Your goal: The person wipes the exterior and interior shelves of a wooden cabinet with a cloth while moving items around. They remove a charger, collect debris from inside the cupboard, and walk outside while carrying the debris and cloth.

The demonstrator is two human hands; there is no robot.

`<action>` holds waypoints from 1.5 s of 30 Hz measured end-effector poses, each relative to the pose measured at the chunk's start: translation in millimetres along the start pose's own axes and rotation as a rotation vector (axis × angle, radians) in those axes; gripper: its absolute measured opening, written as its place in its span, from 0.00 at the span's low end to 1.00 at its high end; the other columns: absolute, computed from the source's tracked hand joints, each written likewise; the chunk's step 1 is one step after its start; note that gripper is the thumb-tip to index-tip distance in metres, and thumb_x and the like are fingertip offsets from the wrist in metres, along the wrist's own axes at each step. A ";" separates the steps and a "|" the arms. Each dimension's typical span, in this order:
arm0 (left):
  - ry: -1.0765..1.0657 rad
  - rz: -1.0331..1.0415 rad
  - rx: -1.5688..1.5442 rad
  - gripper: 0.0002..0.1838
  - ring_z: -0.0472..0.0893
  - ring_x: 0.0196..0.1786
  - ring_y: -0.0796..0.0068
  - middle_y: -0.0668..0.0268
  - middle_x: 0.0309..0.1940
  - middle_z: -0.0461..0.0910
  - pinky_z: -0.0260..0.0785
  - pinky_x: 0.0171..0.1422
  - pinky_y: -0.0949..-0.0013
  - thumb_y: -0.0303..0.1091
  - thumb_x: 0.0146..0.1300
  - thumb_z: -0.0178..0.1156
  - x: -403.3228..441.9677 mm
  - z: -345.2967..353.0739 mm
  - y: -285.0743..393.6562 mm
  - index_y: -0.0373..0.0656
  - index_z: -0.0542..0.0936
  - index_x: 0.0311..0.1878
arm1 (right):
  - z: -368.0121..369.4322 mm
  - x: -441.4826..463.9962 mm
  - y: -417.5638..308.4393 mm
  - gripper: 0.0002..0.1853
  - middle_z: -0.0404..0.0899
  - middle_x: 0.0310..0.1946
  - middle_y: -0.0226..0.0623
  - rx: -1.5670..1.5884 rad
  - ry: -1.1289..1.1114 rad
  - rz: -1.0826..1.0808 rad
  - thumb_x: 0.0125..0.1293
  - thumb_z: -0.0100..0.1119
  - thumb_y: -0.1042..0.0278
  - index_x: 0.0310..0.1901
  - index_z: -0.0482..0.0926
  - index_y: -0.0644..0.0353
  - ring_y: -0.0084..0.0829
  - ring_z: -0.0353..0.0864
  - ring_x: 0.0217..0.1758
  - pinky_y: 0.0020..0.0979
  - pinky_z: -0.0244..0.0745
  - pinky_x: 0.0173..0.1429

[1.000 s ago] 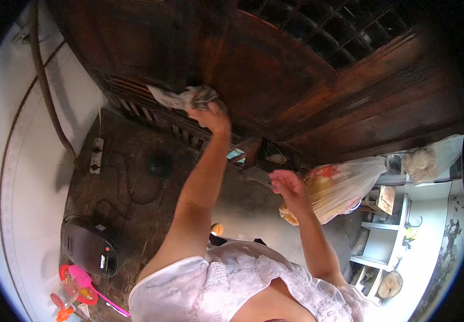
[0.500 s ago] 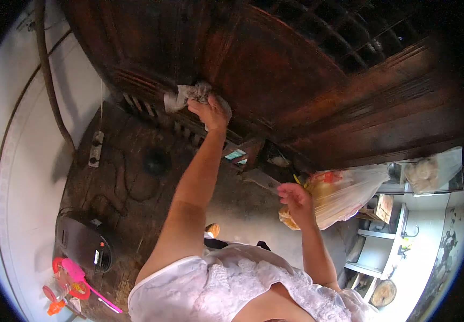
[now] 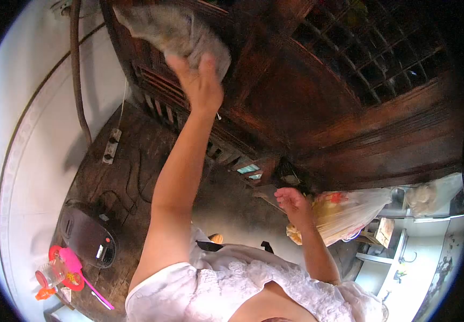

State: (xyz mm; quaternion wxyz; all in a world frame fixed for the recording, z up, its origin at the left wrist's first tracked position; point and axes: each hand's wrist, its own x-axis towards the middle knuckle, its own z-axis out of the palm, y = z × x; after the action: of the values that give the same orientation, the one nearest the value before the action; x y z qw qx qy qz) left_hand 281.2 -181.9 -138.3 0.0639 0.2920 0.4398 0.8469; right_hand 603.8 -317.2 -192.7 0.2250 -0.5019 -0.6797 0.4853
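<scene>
My left hand (image 3: 202,88) is raised against a dark wooden cabinet (image 3: 296,102) with carved panels. It grips a crumpled grey rag (image 3: 189,35), which spreads out above the fingers over the upper left panel. Lower down on the right, my right hand (image 3: 295,206) hovers with loosely bent fingers, apart from each other and with nothing in them. Just beside it hangs a bulging clear plastic bag (image 3: 344,209) with yellowish and red contents.
A power strip (image 3: 112,146) and a dark rounded appliance (image 3: 88,236) lie on the worn wooden surface at left. Near them are a pink fly-swatter-like item (image 3: 71,261) and a clear jar (image 3: 49,272). A lattice (image 3: 371,53) fills the cabinet's upper right. White shelving (image 3: 382,268) stands at right.
My left hand has moved up the cabinet with the rag, which now hangs more spread out. My right hand stays near the bag, its fingers slightly more bent. The view has shifted.
</scene>
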 end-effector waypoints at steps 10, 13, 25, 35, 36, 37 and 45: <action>-0.267 -0.552 0.654 0.21 0.68 0.49 0.52 0.51 0.50 0.62 0.62 0.53 0.60 0.41 0.60 0.52 -129.3 -113.8 -154.8 0.43 0.67 0.55 | 1.6 -19.9 27.2 0.09 0.79 0.36 0.32 -0.179 0.020 0.089 0.61 0.52 0.72 0.43 0.74 0.60 0.23 0.77 0.37 0.24 0.72 0.42; -0.307 -0.413 0.684 0.21 0.68 0.46 0.55 0.54 0.45 0.64 0.61 0.52 0.60 0.42 0.60 0.51 -117.7 -105.4 -125.3 0.41 0.68 0.53 | 4.1 -25.7 11.3 0.08 0.80 0.35 0.33 -0.108 0.075 0.075 0.60 0.54 0.71 0.41 0.75 0.58 0.24 0.78 0.36 0.25 0.73 0.40; -0.415 0.555 0.751 0.10 0.64 0.41 0.53 0.56 0.45 0.62 0.62 0.45 0.53 0.26 0.52 0.60 -63.7 -34.2 -89.6 0.42 0.76 0.39 | -1.4 -54.5 43.7 0.06 0.80 0.32 0.33 -0.102 0.185 -0.031 0.60 0.54 0.73 0.39 0.75 0.61 0.21 0.78 0.36 0.22 0.72 0.39; -0.113 0.621 0.453 0.14 0.60 0.52 0.54 0.53 0.48 0.60 0.54 0.56 0.59 0.30 0.55 0.56 -16.7 -30.7 -18.3 0.41 0.72 0.46 | -10.4 -57.0 53.8 0.07 0.79 0.29 0.37 -0.212 0.166 -0.102 0.57 0.53 0.76 0.39 0.74 0.61 0.23 0.78 0.33 0.23 0.73 0.35; -0.154 0.685 0.532 0.15 0.61 0.52 0.54 0.53 0.49 0.60 0.55 0.55 0.58 0.30 0.54 0.57 -1.4 -13.5 3.0 0.40 0.71 0.46 | -9.5 -55.8 56.3 0.07 0.79 0.29 0.37 -0.243 0.175 -0.100 0.57 0.54 0.77 0.39 0.74 0.60 0.24 0.78 0.32 0.23 0.73 0.34; -0.200 0.746 0.611 0.16 0.61 0.51 0.55 0.52 0.50 0.60 0.55 0.54 0.57 0.31 0.54 0.58 3.3 1.7 12.6 0.40 0.71 0.46 | -8.0 -56.2 55.7 0.07 0.79 0.29 0.37 -0.239 0.168 -0.086 0.57 0.54 0.77 0.39 0.74 0.60 0.24 0.78 0.32 0.23 0.73 0.34; -0.534 0.348 0.638 0.12 0.65 0.43 0.51 0.51 0.45 0.60 0.63 0.42 0.53 0.40 0.63 0.50 -61.3 -66.9 -77.1 0.43 0.69 0.45 | -2.5 -59.0 59.1 0.07 0.79 0.30 0.36 -0.265 0.194 -0.096 0.58 0.52 0.76 0.38 0.74 0.58 0.26 0.79 0.30 0.26 0.73 0.32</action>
State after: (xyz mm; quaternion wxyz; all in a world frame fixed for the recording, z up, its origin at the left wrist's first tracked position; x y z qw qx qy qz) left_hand 283.3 -204.9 -255.1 -0.0615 0.5752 0.5911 0.5621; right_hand 656.5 -367.7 -233.3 0.2444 -0.5385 -0.7361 0.3294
